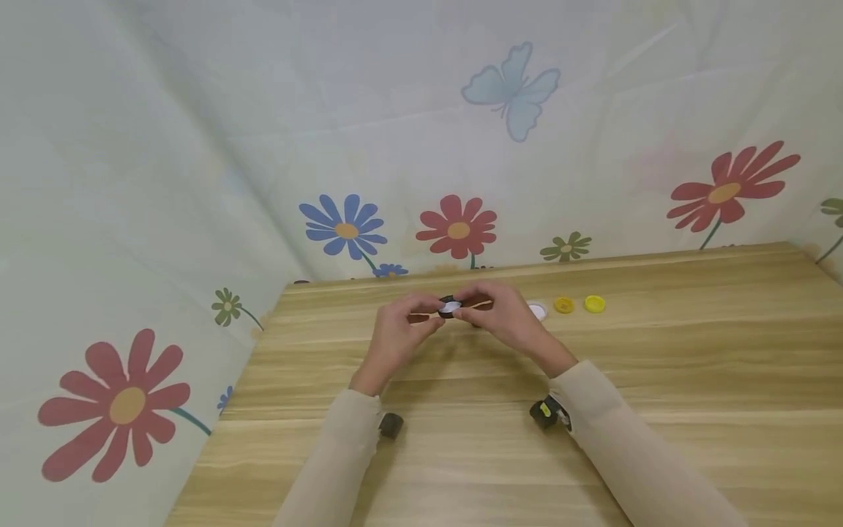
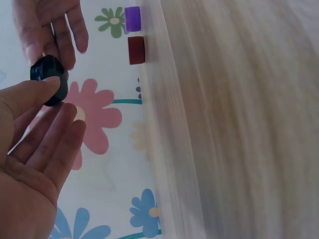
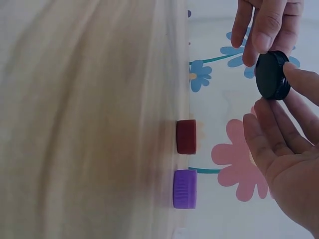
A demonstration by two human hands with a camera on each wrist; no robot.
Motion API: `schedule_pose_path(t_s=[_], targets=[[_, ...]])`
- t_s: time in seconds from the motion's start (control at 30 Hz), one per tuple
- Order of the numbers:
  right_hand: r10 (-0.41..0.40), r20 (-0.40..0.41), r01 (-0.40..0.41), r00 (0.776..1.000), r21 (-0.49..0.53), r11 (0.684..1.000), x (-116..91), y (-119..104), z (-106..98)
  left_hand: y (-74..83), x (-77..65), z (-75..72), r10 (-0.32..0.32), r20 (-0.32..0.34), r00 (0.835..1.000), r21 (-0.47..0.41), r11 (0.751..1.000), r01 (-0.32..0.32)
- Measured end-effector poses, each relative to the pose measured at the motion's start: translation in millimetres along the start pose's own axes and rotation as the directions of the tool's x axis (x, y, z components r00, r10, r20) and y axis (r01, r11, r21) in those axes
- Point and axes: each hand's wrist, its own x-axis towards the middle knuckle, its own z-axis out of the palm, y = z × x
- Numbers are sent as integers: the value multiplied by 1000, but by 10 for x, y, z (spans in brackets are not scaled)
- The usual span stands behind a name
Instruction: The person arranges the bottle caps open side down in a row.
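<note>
we see a round black plastic cap (image 1: 451, 308) raised above the wood-grained tabletop (image 1: 724, 351), between the person's left hand (image 1: 393, 333) and right hand (image 1: 510, 316). the thumb and fingers of each hand are bent and nearly closed, pinching opposite sides of its rim. its pale hollow side tilts up toward the head camera, while the flat black face points down; its broad width runs from hand to hand. a yellow mark (image 1: 545, 410) on the black wrist camera (image 1: 542, 419) by the right sleeve is too small for us to read. at the table's far edge we find a dark red plastic cap (image 3: 186, 137) just beside a ribbed purple plastic cap (image 3: 185, 189); farther right, an orange-yellow round cap (image 1: 563, 305) sits near a bright yellow one (image 1: 595, 304).
</note>
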Motion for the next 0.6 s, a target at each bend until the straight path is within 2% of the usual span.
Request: schedule_pose_path(t_s=[0.23,0.6], targets=[[-10,-14,9,1000,-63,998,-18,10,19,16,-11,-26,-12,18,1000,56,998,11],[6,-19,-8,1000,-101,995,-67,39,20,0,-25,4,-37,29,999,64,997,35]])
